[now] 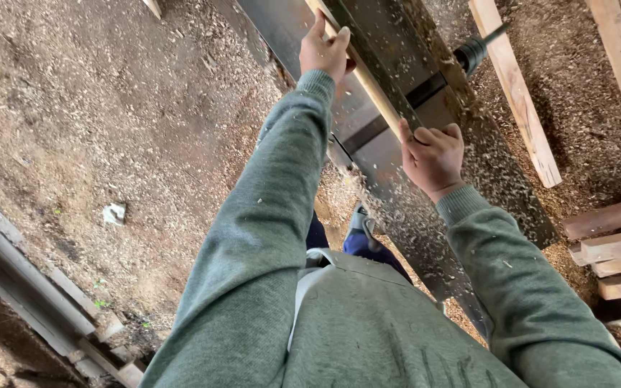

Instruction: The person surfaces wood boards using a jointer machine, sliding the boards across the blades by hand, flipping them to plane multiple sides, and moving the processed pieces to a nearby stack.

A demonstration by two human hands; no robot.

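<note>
Both hands on the pale wooden strip (368,79), lying along the grey metal machine surface (389,165). Left hand (325,50) presses its far stretch, fingers together on top; right hand (433,154) curls around the near end, wood chips (483,154) scattered alongside.

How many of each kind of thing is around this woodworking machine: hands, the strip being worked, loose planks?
Hands: 2, left hand and right hand
Pale narrow wooden strip on the grey metal machine table: 1
Loose pale plank lying on the sawdust: 1
White scrap: 1
Total: 5
</note>
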